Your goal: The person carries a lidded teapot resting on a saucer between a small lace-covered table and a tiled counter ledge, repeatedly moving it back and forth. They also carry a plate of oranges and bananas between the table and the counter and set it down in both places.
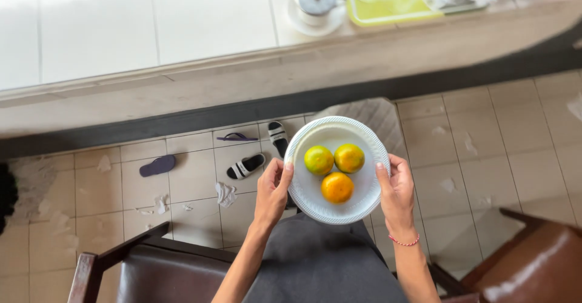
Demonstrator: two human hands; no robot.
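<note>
Tiled floor (503,151) with scattered paper scraps fills the lower field, bounded above by a white tiled counter (121,30). On the counter stand a lidded white cup on a saucer (316,3) and a yellow-green tray (388,6). Black-and-white sandals (245,166) and purple flip-flops (157,165) lie on the floor to the left. At centre, a white disposable plate (309,197) is held level above the person's grey-clad lap, between two brown chairs (163,269). Left hand (273,191) grips the plate's left rim, thumb on top; right hand (397,191), a red string at the wrist, grips the right rim likewise. Three citrus fruits (337,187) rest on the plate, touching: two greenish-yellow behind, one orange in front.
</note>
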